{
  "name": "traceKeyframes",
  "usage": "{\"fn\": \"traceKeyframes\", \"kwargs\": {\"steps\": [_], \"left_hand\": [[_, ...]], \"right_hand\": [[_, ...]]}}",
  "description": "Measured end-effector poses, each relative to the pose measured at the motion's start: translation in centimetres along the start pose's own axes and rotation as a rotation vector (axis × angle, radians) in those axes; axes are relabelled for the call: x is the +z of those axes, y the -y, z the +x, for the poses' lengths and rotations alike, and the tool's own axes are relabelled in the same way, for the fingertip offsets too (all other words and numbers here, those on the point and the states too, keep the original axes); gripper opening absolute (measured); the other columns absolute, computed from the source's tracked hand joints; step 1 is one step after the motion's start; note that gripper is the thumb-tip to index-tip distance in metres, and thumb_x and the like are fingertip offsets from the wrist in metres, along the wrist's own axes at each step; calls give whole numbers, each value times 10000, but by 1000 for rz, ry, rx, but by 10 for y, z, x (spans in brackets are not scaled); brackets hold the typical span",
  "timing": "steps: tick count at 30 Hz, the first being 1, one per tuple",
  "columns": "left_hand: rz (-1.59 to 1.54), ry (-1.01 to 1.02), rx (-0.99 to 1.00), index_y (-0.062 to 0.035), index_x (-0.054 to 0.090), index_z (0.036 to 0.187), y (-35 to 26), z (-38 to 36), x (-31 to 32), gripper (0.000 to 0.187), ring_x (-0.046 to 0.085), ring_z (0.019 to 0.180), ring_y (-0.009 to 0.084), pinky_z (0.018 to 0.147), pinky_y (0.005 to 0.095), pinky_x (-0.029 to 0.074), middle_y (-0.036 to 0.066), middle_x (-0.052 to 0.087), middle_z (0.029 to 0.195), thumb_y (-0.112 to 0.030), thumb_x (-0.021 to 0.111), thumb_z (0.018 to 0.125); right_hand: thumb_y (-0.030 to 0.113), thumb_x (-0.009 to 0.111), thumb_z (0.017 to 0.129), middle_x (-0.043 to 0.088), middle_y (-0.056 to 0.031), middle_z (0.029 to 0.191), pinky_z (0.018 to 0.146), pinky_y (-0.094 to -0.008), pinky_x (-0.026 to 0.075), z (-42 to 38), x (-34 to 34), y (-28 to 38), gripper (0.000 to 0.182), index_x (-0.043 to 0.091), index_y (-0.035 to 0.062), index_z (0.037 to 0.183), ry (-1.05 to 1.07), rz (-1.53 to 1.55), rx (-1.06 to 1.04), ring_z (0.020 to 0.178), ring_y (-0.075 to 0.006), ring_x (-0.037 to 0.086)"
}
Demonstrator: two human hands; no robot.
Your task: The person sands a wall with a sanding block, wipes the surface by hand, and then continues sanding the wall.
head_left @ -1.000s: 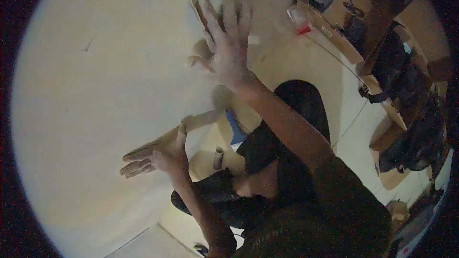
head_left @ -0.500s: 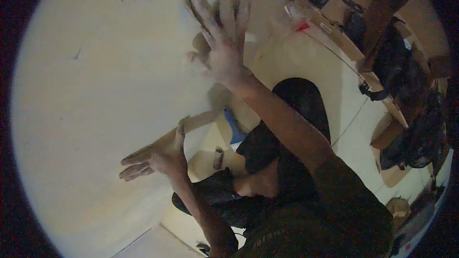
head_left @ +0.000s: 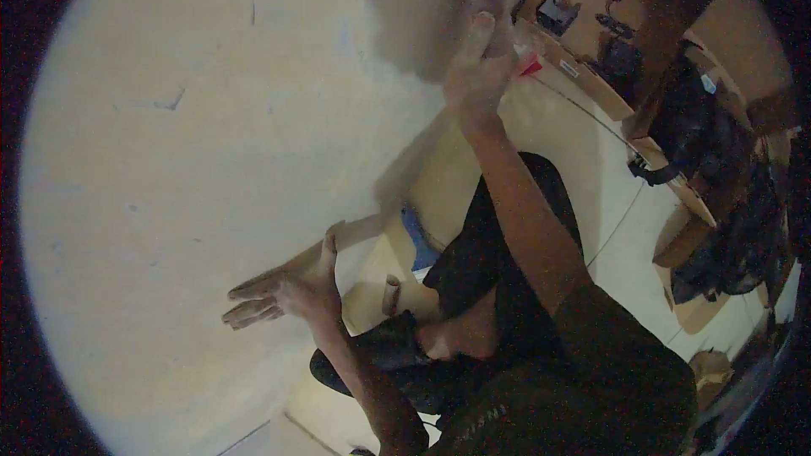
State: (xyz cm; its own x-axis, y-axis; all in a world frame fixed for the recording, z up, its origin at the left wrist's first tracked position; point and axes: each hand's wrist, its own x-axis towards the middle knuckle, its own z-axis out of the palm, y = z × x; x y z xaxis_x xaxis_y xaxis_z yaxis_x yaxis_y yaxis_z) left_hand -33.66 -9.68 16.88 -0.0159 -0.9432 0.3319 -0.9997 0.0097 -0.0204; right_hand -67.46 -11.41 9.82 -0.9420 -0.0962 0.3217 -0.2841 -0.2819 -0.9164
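Observation:
My left hand [head_left: 300, 291] is open against the pale wall-like surface [head_left: 169, 203], its fingers stretched out to the left and its thumb pointing up. A brownish shadow-like band runs beside it. Higher up, my right hand [head_left: 483, 55] is turned edge-on, its thumb raised and its fingers seemingly stretched out close together. Pale dust covers its thumb and back, while the finger side looks darker and reddish; the view is dim there. I make out no separate object in either hand. The right hand is nearest a small red item [head_left: 529, 61].
Between my arms are a blue-handled brush [head_left: 416, 241] and a short brown roll [head_left: 391, 295], near my folded legs [head_left: 515, 228]. At the right stand open cardboard boxes [head_left: 583, 76] with dark items, a black strap-like piece [head_left: 655, 173] and dark plastic [head_left: 718, 253].
My right hand has moved right and upward, turning from spread fingers to an edge-on pose. My left hand has shifted slightly right, keeping its shape.

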Motion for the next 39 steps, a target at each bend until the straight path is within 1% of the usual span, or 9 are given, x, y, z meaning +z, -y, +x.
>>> {"fn": "traceKeyframes", "kwargs": {"steps": [7,13,18,22,25,27,32,36,39], "left_hand": [[181,-109,-43,332,-21,1361,1,-6,6,1547,179,1420,577,1134,565,289,581,56,1417,-747,807,625],[-29,62,-36,253,70,1422,-4,-3,-12,1444,456,1262,541,1001,574,428,526,341,1346,-751,780,665],[-90,-43,52,252,393,1281,3,-4,-3,1198,654,904,517,823,577,528,362,668,949,-684,816,663],[-194,111,-68,180,300,1415,7,-3,-4,1197,495,1190,516,917,560,494,414,337,1335,-658,799,722],[-208,-104,-33,118,213,1502,21,-8,-1,1199,336,1368,511,1008,574,418,417,100,1543,-658,762,770],[-187,-330,42,80,178,1533,38,-8,-2,1187,255,1421,506,1067,589,359,386,31,1576,-661,736,793],[2,-777,147,-78,33,1606,68,30,-70,1100,-85,1526,422,1180,645,86,276,-55,1643,-700,577,880],[-20,-989,206,-83,181,1598,115,73,-134,907,36,1534,404,1196,613,115,265,78,1642,-684,425,963],[50,-1089,281,-92,268,1584,115,87,-155,861,120,1532,383,1205,573,161,232,163,1642,-696,359,977]], "right_hand": [[154,457,1043,645,-167,1307,976,-351,487,-25,19,9,402,526,-15,1402,74,-19,-313,1148,-264,649],[67,452,1028,596,-171,1396,1017,-343,466,-29,13,54,393,527,-36,1399,183,163,-216,1246,-253,606],[66,471,1025,596,-174,1396,914,-347,539,-13,6,49,416,488,-6,1434,170,240,-195,1184,-262,653],[82,496,1020,509,-169,1479,1035,-362,460,-23,8,26,503,384,-6,1502,299,274,-111,1327,-258,532],[108,585,962,325,-191,1593,1168,-461,300,-39,14,25,673,274,-10,1547,405,197,-104,1469,-301,328],[116,650,903,173,-212,1649,1218,-541,165,-51,18,33,821,190,-17,1569,422,-234,-353,1529,-358,171],[98,699,806,42,-294,1640,1205,-622,68,-65,22,52,988,95,-39,1575,605,-352,-326,1515,-485,55],[134,721,785,6,-315,1633,1206,-617,52,-35,36,-2,1062,37,-39,1579,316,-569,-354,1515,-490,22],[123,707,792,-26,-311,1635,1206,-616,45,-42,24,5,1069,1,-47,1576,366,-437,-188,1516,-487,-10]]}}
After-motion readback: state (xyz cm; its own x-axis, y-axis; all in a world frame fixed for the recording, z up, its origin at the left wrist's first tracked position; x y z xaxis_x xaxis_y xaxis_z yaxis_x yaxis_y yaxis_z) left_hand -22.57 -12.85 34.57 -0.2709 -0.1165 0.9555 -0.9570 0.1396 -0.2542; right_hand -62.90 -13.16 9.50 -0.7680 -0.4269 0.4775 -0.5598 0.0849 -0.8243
